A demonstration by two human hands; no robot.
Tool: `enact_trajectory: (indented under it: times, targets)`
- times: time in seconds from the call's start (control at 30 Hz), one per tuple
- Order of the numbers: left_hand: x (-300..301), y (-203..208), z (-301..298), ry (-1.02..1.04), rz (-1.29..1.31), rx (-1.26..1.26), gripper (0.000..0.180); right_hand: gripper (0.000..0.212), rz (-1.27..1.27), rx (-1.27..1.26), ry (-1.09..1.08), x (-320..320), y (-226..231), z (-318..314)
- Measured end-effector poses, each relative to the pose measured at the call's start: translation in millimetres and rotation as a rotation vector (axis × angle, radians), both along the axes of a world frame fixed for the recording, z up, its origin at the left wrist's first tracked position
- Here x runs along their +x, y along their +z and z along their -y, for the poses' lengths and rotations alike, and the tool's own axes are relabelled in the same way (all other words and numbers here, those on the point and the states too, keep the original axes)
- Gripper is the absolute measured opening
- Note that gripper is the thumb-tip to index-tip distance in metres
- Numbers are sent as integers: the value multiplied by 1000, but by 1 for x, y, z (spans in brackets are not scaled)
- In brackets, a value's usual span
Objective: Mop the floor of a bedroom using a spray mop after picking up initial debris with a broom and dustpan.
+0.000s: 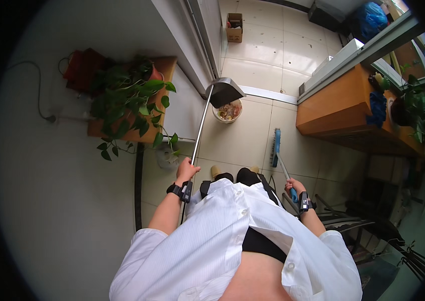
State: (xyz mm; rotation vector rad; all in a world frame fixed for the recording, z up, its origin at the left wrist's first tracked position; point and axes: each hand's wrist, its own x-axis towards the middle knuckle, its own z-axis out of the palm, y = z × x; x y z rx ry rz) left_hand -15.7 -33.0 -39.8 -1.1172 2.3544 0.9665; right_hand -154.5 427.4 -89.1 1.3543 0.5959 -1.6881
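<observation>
My left hand (187,170) is closed round the long metal handle of a dustpan (224,92). The dustpan's grey metal pan is tilted over the far side of a round bucket (228,111), which has mixed scraps in it. My right hand (293,186) grips the handle of a broom (277,145) with a blue head and dark bristles. The broom head is ahead of my right foot, to the right of the bucket. Whether its bristles touch the floor, I cannot tell.
Trailing green plants (135,103) stand on a wooden stand (170,67) at the left. A wooden cabinet (323,103) is at the right, and a metal door track (267,95) crosses the tiles. Beyond it sits a cardboard box (234,33). Dark folded frames (353,220) lie near my right arm.
</observation>
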Motion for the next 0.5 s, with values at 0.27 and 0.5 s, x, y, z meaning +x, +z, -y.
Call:
enact_trajectory:
  times: [0.27, 0.5]
  targets:
    - [3, 15, -6, 206, -30, 333, 30, 15, 15, -50, -65, -8, 17, 9]
    - [-40, 50, -12, 438, -266, 852, 30, 16, -114, -125, -65, -39, 49, 18]
